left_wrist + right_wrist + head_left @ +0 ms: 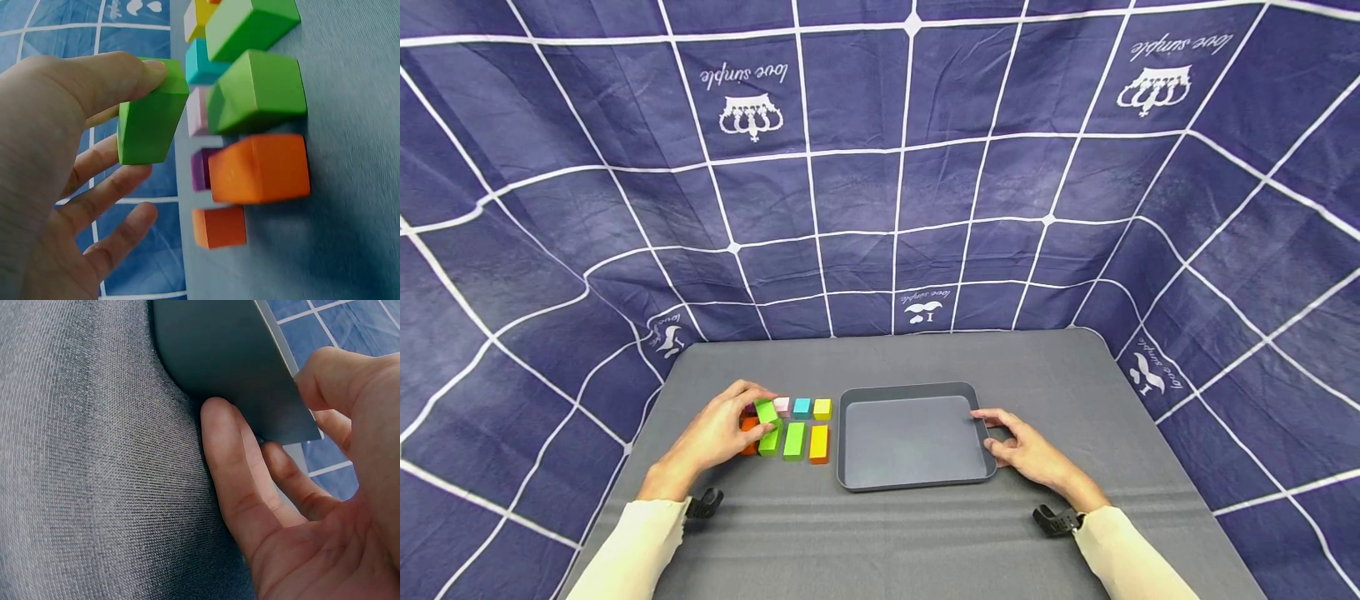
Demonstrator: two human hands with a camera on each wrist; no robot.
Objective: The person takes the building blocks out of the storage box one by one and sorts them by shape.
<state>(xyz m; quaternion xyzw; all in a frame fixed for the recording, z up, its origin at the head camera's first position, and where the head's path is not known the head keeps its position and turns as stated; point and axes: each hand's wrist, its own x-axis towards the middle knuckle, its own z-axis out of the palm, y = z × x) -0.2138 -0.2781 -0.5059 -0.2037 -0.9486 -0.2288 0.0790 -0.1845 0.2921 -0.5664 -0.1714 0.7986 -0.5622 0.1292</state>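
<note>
My left hand (722, 427) pinches a light green block (153, 115) between thumb and fingers, holding it above the rows of blocks. Below it stand another green block (770, 440) and a red-orange block (259, 169), the latter partly covered by the hand in the head view. At the right end of a grey rectangular tray (842, 442), my right hand (1026, 450) grips the wall. In the right wrist view, its fingers lie along the tray's outer wall (219, 356) with the thumb at the rim. Bare tray floor shows inside.
Right of the held block stand a second green block (794, 442) and a yellow-topped orange block (819, 444). Behind are small pink (783, 407), blue (802, 408) and yellow cubes (823, 409); purple (203, 169) and orange ones (219, 226) appear in the left wrist view. Blue checked cloth (865, 192) surrounds the table.
</note>
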